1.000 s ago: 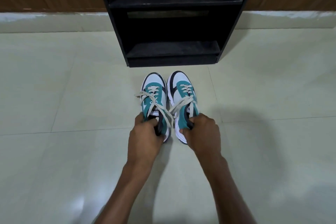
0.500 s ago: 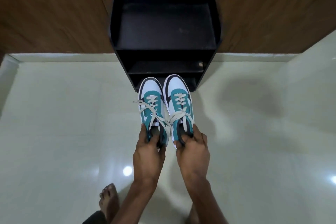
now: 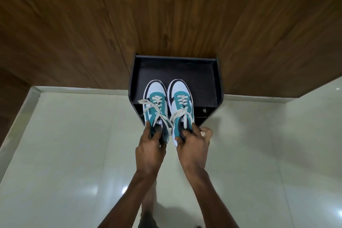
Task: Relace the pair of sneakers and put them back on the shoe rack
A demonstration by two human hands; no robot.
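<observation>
Two white, teal and black sneakers with cream laces are held side by side, toes pointing away from me. My left hand grips the heel of the left sneaker. My right hand grips the heel of the right sneaker. Their toes hang over the top shelf of the black shoe rack, which I see from above. I cannot tell whether the soles touch the shelf. Both shoes are laced, with loose bows near the tongues.
The rack stands against a brown wood-panel wall. A pale glossy tiled floor spreads to both sides, with a light skirting strip along the wall. Lower shelves of the rack show below the shoes.
The sneakers were lifted from the floor in front of the rack and carried up and forward over its top shelf. The view rose and now looks down on the rack.
</observation>
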